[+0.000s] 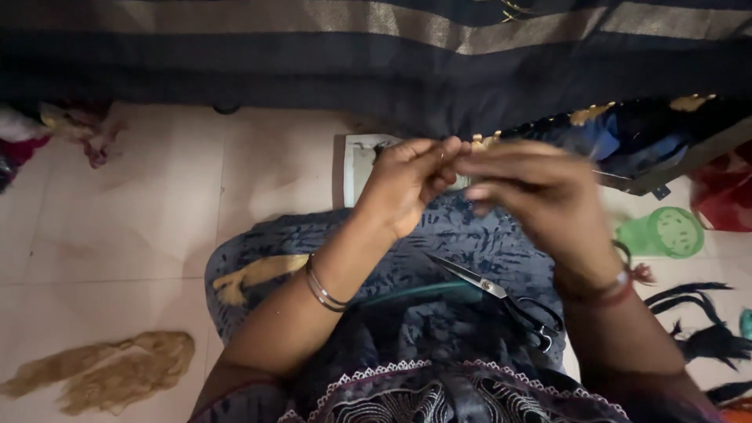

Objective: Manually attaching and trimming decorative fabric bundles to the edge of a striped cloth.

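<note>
My left hand (407, 188) and my right hand (540, 196) meet at the fingertips in front of me, at the edge of a dark cloth with gold bands (376, 63) that hangs across the top. Both pinch at the cloth's lower edge, near small gold ornaments (486, 141). The right hand is blurred; whether anything thin lies between its fingers cannot be made out. A pair of black-handled scissors (501, 301) rests on my lap on the blue patterned fabric (439, 243), below the hands.
A bundle of tan thread (110, 372) lies on the tiled floor at lower left. A green plastic container (662, 233) sits at right, with black tassels (701, 321) below it. A white box (360, 164) stands behind my left hand. Cloth scraps (70, 125) lie at far left.
</note>
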